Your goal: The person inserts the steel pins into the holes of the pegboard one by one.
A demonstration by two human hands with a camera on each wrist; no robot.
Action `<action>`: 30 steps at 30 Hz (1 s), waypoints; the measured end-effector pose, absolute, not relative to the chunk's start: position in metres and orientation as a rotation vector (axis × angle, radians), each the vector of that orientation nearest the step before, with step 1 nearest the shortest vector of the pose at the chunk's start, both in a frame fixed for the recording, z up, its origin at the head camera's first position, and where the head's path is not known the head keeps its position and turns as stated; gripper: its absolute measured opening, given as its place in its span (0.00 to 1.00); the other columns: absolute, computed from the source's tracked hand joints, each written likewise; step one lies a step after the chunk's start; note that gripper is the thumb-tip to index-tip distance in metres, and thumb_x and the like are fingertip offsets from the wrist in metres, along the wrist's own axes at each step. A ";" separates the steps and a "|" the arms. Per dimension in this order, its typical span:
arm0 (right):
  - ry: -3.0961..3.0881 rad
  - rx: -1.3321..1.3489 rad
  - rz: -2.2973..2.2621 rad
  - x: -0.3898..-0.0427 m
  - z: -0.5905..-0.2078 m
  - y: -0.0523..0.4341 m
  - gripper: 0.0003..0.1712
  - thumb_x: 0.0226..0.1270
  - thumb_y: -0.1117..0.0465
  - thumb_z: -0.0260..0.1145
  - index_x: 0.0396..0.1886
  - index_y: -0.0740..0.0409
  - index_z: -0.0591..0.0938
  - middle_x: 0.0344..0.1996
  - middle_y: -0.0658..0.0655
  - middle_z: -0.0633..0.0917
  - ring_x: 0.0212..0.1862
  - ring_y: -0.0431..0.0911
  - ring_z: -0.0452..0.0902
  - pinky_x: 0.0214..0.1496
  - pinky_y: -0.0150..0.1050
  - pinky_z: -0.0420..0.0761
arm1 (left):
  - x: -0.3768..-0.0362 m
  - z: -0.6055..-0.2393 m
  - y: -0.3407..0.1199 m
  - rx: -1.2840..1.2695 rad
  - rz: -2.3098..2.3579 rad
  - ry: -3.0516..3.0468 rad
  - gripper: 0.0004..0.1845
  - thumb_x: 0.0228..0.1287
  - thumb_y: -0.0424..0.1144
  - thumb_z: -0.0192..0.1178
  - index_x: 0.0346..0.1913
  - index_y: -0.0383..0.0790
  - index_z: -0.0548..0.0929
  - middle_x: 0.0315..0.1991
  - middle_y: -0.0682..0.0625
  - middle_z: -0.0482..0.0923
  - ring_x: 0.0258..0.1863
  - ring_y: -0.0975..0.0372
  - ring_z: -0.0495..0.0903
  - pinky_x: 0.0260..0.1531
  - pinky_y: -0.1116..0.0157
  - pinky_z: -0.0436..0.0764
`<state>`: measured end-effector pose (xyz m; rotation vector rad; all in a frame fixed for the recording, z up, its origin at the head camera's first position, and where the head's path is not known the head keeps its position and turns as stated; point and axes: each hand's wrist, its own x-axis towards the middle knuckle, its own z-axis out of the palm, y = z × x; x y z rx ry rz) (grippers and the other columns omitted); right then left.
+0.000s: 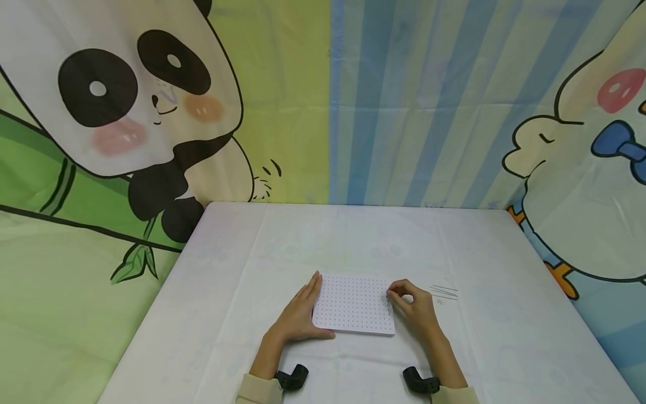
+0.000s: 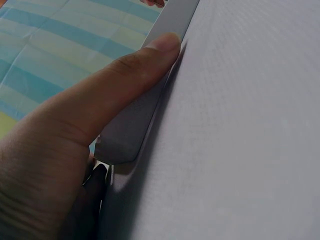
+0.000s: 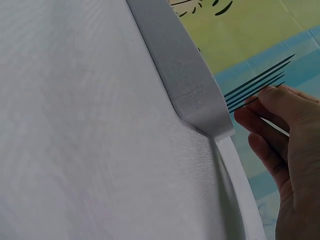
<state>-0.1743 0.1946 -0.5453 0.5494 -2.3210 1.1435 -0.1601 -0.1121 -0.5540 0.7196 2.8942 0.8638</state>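
Observation:
A white square board (image 1: 348,306) with rows of small dark dots lies flat on the table. My left hand (image 1: 301,315) rests against its left side, fingers straight along the edge and thumb pressing the near edge. The thumb (image 2: 135,65) shows on the board's side in the left wrist view. At the right edge my right hand (image 1: 416,307) pinches a thin dark rod (image 3: 244,105) between thumb and forefinger. Beside it several like rods (image 3: 265,72) stand in a row from the board's top. How deep they sit is hidden.
Several loose thin rods (image 1: 444,292) lie on the white-covered table (image 1: 242,314) to the right of my right hand. A cloth backdrop (image 1: 282,101) with a panda and stripes hangs behind the table. Each wrist wears a black device (image 1: 294,377).

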 end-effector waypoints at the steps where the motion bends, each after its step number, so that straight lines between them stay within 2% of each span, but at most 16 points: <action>1: -2.334 0.547 1.127 -0.174 -0.545 0.195 0.13 0.49 0.70 0.72 0.32 0.51 0.81 0.26 0.42 0.83 0.28 0.37 0.78 0.33 0.32 0.76 | -0.160 -0.554 -0.112 0.719 0.864 2.893 0.72 0.28 0.74 0.66 0.73 0.40 0.40 0.74 0.51 0.34 0.71 0.60 0.43 0.66 0.57 0.53; 7: -2.378 0.578 0.984 -0.175 -0.546 0.196 0.14 0.48 0.67 0.73 0.33 0.49 0.80 0.27 0.42 0.82 0.30 0.36 0.76 0.31 0.35 0.76 | -0.160 -0.555 -0.112 0.722 0.863 2.889 0.72 0.28 0.74 0.65 0.73 0.41 0.39 0.74 0.51 0.34 0.71 0.60 0.42 0.66 0.58 0.52; 16: -2.360 0.619 0.918 -0.176 -0.546 0.197 0.14 0.47 0.68 0.73 0.33 0.51 0.80 0.28 0.44 0.81 0.31 0.39 0.76 0.32 0.33 0.75 | -0.161 -0.554 -0.112 0.719 0.858 2.894 0.73 0.28 0.74 0.65 0.73 0.40 0.40 0.74 0.51 0.33 0.71 0.59 0.43 0.66 0.58 0.53; 22: -2.378 0.620 0.859 -0.174 -0.546 0.198 0.14 0.44 0.69 0.75 0.31 0.52 0.82 0.27 0.44 0.82 0.32 0.39 0.76 0.34 0.37 0.76 | -0.162 -0.555 -0.112 0.719 0.854 2.888 0.73 0.28 0.75 0.65 0.73 0.40 0.39 0.74 0.51 0.34 0.71 0.60 0.43 0.66 0.58 0.52; 30: -2.395 0.607 0.864 -0.172 -0.546 0.205 0.16 0.44 0.69 0.74 0.36 0.53 0.84 0.30 0.45 0.83 0.34 0.39 0.78 0.37 0.35 0.78 | -0.161 -0.555 -0.113 0.722 0.863 2.885 0.73 0.28 0.74 0.65 0.73 0.40 0.38 0.74 0.51 0.34 0.71 0.61 0.42 0.66 0.59 0.51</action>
